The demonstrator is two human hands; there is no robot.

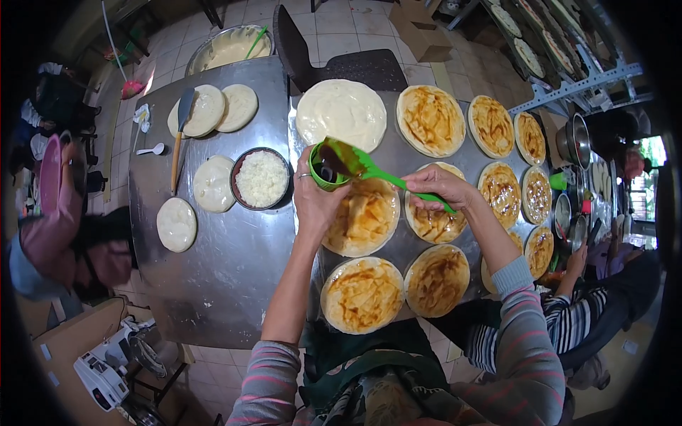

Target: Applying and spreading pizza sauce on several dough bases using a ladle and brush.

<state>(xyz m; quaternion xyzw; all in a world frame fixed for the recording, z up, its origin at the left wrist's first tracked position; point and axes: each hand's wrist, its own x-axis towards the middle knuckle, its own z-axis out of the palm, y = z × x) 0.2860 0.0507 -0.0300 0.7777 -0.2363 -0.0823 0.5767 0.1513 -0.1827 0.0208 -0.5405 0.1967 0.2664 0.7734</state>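
My left hand grips a green cup with dark brown liquid inside. In my right hand is the handle of a green spatula, its brown-coated head over the cup's rim. Beneath the cup lies a round flat dough streaked with brown sauce. Just beyond it rests a pale round with a glossy cream surface and no brown on it. More brown-streaked rounds stand in rows to the right. A bowl of white crumbly filling sits left of my left hand.
On the steel table lie small pale rounds, a wooden-handled spatula and a white spoon. A batter basin and a dark chair stand beyond. Co-workers are at left and right; a metal rack is upper right.
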